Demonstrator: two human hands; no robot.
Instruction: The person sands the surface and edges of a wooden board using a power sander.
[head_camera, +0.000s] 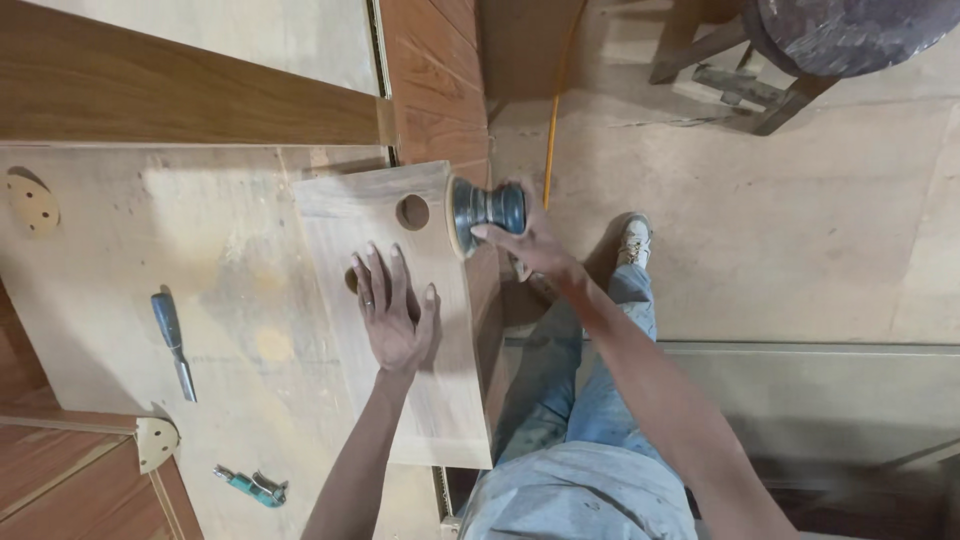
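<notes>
Head view, looking down: wide pale workbench (230, 260) of plywood, dusty, filling the left half. Beyond it, dark wooden boards (180, 95), and on the right a dusty floor (780, 230) with a yellow cable (550, 140) running across it. Lying flat on the bench, a long wooden panel (440, 400) with a round hole (412, 212) near its far end, its right edge reaching over the bench edge. Left hand (395, 315) pressed flat on the panel, fingers spread wide and straight, gripping nothing, covering part of a second hole. Right hand (530, 243) closed around the body of a blue round sander (485, 210), fingers wrapped over its top. Sander turned on its side, its disc touching the right edge of the panel, just beside the round hole. Farther left on the bench, well apart from both hands: a chisel (172, 340) with dark handle, a small teal tool (250, 486) near the front edge, and a round sanding disc (32, 205) with small holes at the far left.
</notes>
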